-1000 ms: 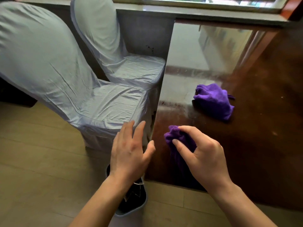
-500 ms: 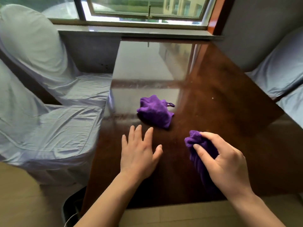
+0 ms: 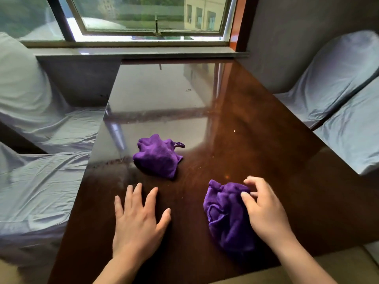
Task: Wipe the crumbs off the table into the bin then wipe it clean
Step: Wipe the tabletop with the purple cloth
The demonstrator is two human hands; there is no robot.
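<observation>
A crumpled purple cloth (image 3: 225,218) lies on the dark glossy table (image 3: 266,160) near its front edge. My right hand (image 3: 264,212) rests on the cloth's right side with fingers curled loosely over it. My left hand (image 3: 137,220) lies flat on the table with fingers spread, holding nothing. A second purple cloth (image 3: 158,156) with a small loop sits bunched in the middle of the table, beyond both hands. A few pale crumbs (image 3: 234,131) dot the table to the right of centre. The bin is out of view.
Chairs in pale grey covers stand along the left (image 3: 41,181) and the right (image 3: 338,89) of the table. A window sill (image 3: 133,51) and an open window run along the far end.
The view has swung from the table's left edge and the bin to the tabletop. My right hand has set the cloth down further right. My left hand has flattened onto the table.
</observation>
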